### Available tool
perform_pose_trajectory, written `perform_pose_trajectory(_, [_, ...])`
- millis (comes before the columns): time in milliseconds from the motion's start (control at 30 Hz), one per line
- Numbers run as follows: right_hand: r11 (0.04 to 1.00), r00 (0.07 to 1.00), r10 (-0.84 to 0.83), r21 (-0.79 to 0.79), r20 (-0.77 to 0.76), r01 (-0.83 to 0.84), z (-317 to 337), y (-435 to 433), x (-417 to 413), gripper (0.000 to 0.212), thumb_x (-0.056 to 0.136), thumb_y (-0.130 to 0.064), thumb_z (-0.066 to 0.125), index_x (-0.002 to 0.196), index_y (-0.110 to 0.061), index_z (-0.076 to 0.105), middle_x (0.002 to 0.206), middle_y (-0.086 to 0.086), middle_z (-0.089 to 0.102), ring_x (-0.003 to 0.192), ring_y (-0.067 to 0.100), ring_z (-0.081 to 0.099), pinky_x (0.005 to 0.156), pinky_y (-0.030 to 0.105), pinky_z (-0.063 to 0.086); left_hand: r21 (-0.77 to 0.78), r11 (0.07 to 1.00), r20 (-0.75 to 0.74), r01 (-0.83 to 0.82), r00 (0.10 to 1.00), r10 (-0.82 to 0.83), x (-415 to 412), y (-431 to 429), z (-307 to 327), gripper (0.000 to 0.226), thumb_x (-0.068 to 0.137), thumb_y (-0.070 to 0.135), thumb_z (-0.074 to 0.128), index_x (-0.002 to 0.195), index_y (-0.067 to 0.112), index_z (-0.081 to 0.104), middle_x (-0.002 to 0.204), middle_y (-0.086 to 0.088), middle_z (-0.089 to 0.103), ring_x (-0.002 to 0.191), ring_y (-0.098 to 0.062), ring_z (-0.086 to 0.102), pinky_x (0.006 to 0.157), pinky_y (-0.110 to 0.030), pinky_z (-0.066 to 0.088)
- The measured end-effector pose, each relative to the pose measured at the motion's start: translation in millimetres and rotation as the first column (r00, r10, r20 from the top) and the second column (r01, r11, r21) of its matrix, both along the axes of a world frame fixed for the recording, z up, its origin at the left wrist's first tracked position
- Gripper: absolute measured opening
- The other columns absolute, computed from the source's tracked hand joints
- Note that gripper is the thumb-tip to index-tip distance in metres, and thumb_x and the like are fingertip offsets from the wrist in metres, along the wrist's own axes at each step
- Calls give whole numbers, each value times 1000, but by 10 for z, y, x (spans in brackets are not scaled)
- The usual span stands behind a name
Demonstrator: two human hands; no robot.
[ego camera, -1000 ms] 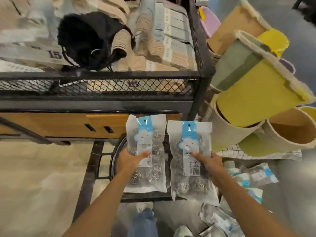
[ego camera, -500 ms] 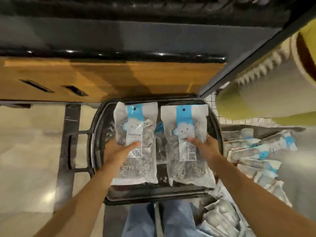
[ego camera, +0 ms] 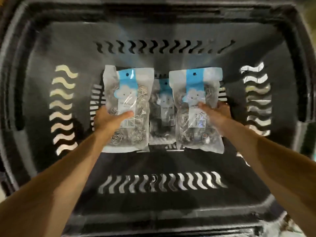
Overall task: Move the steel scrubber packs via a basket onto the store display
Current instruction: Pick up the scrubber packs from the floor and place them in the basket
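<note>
- The left hand (ego camera: 109, 119) grips a clear plastic pack of steel scrubbers with a blue header (ego camera: 127, 108), thumb across its front, fingers hidden behind.
- The right hand (ego camera: 216, 113) holds a second matching scrubber pack (ego camera: 196, 106) the same way.
- Both packs are inside the black plastic basket with wavy slots (ego camera: 63, 103), side by side, apart.
- A third scrubber pack (ego camera: 162, 106) lies on the basket floor between them.
</note>
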State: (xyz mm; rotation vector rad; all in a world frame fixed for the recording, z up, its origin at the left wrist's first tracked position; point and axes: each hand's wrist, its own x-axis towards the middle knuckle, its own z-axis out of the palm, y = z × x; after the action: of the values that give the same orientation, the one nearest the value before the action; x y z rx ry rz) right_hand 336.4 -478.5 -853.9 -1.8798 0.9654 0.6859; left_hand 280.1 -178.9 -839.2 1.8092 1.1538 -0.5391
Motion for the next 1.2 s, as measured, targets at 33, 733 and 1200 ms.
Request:
perform_pose_trajectory(33, [1000, 1000, 4, 15, -11, -4, -87, 20, -4, 52, 73, -33, 80, 116, -11, 63, 107, 4, 69, 97, 21, 66, 87, 35, 53, -2, 1000, 6, 2, 1000, -2, -21, 12, -116, 84, 42, 49, 89, 117, 20, 64, 108, 0, 70, 98, -17, 66, 88, -40, 55])
perform_pose_trajectory(733, [190, 322, 932, -532, -167, -825, -448, 305, -560, 104, 82, -75, 37, 140, -22, -30, 154, 8, -28, 136, 24, -32, 112, 43, -22, 448, 293, -174, 845, 404, -898, -376, -227, -562, 113, 77, 67, 55, 143, 20, -23, 152, -7, -29, 141, -26, -25, 117, -43, -9])
perform_pose_trajectory(1200, [442, 496, 864, -343, -87, -829, -167, 122, -600, 98, 86, -57, 52, 150, -20, -13, 158, 3, -17, 145, 26, -14, 119, 41, -2, 368, 328, -170, 870, 410, -896, -309, -61, -171, 103, 79, 54, 64, 152, 16, 2, 160, -6, -6, 147, -23, -7, 117, -36, -3])
